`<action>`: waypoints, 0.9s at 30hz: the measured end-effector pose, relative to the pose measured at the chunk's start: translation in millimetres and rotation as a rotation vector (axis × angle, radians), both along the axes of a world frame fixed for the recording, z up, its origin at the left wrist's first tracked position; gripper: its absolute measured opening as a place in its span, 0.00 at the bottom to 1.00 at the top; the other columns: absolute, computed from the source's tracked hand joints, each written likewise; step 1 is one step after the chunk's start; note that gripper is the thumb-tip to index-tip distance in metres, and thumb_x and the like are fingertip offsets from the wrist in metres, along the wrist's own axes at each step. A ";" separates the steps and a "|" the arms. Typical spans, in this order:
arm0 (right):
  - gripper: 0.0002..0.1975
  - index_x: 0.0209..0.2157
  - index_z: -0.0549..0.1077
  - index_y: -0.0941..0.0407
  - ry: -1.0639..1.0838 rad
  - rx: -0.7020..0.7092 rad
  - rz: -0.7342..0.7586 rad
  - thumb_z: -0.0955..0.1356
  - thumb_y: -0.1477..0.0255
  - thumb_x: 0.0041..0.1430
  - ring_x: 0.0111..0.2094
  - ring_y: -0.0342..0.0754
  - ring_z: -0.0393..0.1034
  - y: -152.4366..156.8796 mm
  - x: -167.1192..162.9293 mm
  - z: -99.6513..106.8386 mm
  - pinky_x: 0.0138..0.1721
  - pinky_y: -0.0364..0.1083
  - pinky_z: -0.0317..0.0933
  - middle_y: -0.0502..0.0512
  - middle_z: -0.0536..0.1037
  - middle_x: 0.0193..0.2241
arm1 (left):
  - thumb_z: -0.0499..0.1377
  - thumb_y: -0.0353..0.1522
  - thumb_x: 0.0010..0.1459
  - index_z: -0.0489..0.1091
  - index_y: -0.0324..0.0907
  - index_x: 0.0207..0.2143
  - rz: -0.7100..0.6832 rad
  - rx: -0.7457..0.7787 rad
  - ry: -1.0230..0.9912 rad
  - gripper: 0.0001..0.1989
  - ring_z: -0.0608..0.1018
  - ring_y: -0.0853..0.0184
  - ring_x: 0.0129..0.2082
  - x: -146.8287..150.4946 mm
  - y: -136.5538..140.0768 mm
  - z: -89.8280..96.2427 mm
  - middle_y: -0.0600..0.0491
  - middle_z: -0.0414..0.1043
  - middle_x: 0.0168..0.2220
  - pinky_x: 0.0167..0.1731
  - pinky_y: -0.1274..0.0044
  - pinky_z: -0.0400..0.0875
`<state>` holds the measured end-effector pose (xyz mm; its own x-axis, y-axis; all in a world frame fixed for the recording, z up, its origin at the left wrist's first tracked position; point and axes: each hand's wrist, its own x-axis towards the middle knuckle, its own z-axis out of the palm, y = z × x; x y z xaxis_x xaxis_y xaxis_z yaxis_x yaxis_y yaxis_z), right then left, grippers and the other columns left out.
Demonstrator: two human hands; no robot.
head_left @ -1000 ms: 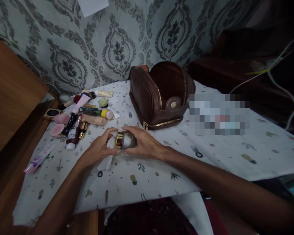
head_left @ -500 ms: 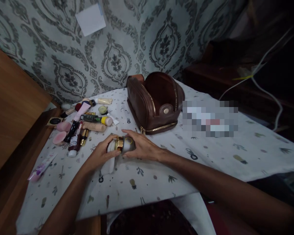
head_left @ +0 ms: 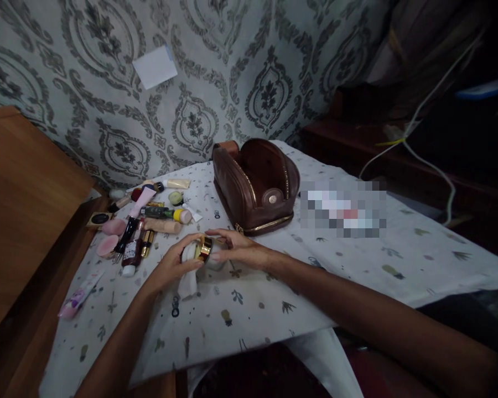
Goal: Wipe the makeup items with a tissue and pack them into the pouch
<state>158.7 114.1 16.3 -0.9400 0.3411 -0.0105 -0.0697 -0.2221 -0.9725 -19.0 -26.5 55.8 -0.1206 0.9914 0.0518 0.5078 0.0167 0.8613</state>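
1. At far left, a wooden panel stands beside a table with a patterned white cloth.
2. On the cloth's left side lies a pink and purple tube; beyond it is a cluster of cosmetics, including a dark red bottle with a white cap.
3. The left hand curls its fingers and thumb around the gold-banded end of a jar, with a white wipe hanging beneath the palm.
4. The jar lies sideways between both hands, near the table's front; whether it touches the cloth is unclear.
5. The right hand grips the jar's pale body.
6. Just behind, a brown bag gapes unzipped.
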 end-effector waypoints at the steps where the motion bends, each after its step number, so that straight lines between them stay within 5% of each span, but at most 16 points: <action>1: 0.39 0.56 0.69 0.55 0.028 -0.049 -0.006 0.79 0.60 0.42 0.51 0.53 0.68 -0.8 -1.1 -0.2 0.53 0.52 0.61 0.57 0.74 0.48 | 0.63 0.44 0.56 0.67 0.42 0.56 0.034 0.022 0.004 0.28 0.71 0.54 0.58 4.0 2.1 0.6 0.47 0.71 0.57 0.59 0.67 0.62; 6: 0.36 0.53 0.69 0.52 0.149 -0.179 0.026 0.80 0.64 0.41 0.52 0.50 0.67 -7.4 -3.8 -1.0 0.55 0.50 0.58 0.53 0.73 0.48 | 0.52 0.42 0.64 0.67 0.41 0.54 0.278 0.219 0.102 0.21 0.70 0.57 0.58 31.2 14.9 -2.8 0.45 0.70 0.56 0.61 0.65 0.60; 10: 0.36 0.51 0.68 0.51 0.247 -0.178 -0.053 0.80 0.64 0.40 0.50 0.48 0.67 -9.8 -3.8 1.9 0.55 0.49 0.57 0.51 0.74 0.47 | 0.49 0.42 0.66 0.63 0.42 0.59 0.339 0.263 0.120 0.23 0.66 0.57 0.62 47.2 20.4 -12.8 0.44 0.65 0.60 0.63 0.62 0.57; 16: 0.34 0.48 0.70 0.50 0.256 -0.432 -0.194 0.81 0.62 0.38 0.45 0.46 0.70 -13.5 -1.1 15.1 0.50 0.46 0.60 0.49 0.74 0.44 | 0.62 0.44 0.56 0.48 0.41 0.67 0.270 0.310 0.273 0.43 0.62 0.50 0.66 48.9 26.2 -31.8 0.38 0.56 0.66 0.61 0.58 0.60; 27: 0.28 0.36 0.71 0.55 0.223 -0.306 -0.187 0.79 0.53 0.37 0.33 0.44 0.67 -12.6 0.4 17.9 0.36 0.43 0.59 0.47 0.71 0.30 | 0.62 0.47 0.54 0.64 0.43 0.59 0.227 0.303 0.145 0.33 0.70 0.50 0.60 24.5 20.4 -22.0 0.42 0.68 0.59 0.59 0.62 0.64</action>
<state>159.1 101.5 34.2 -0.8528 0.5190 0.0585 -0.3373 -0.4618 -0.8203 5.5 -6.2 33.7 -0.3044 0.8775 0.3705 0.6368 -0.1017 0.7643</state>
